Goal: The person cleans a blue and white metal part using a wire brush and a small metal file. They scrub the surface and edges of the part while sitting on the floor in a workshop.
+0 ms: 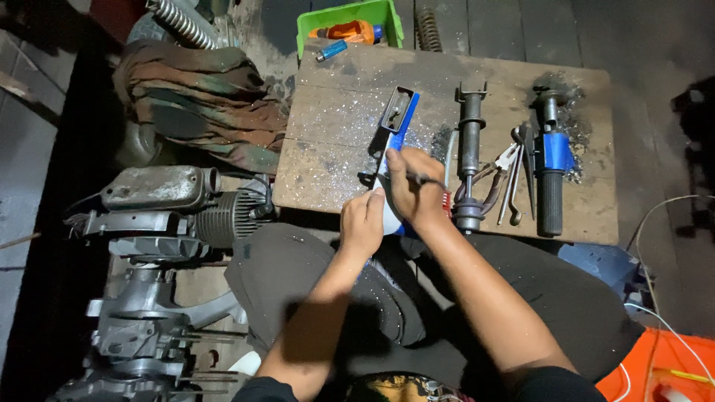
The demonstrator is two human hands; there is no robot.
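We see both hands at the near edge of the wooden board (335, 112). Our left hand (363, 223) steadies a blue metal part (397, 123); our right hand (413, 190) grips a thin tool (426, 179) beside pliers (497, 175).

Rough, scuffed wooden desk (335, 112) dusted with glittering metal filings; glossy blue painted metal bracket (396, 123); dull grey metal shaft (470, 152); matt black rubber grip (551, 202).

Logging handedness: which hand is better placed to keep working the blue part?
Right. The right hand grips a thin tool over the blue part; the left hand only steadies its near end.
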